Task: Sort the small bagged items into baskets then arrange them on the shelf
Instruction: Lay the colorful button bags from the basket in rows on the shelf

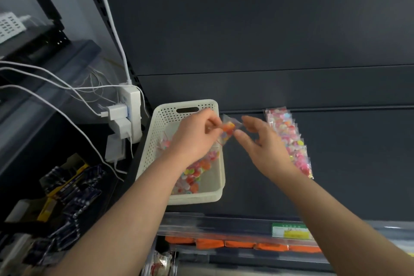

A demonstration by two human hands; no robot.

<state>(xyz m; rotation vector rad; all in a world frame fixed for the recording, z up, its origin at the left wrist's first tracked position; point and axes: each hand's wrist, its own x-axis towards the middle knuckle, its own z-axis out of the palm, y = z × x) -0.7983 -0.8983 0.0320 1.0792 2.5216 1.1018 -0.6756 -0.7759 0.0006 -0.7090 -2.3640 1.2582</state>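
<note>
We are pinching 1 small bag [228, 129] in our left hand [197, 134], just above the basket [154, 141] at its right rim. Our right hand [262, 139], fingers relaxed and holding nothing, is hovering just right of it, beside the row of bags [289, 139].

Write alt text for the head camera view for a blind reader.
A left hand pinches a small clear bag of colourful pieces at the rim of a white basket holding more bags; the open right hand hovers beside it. Similar bags lie in a row on the dark shelf.
</note>
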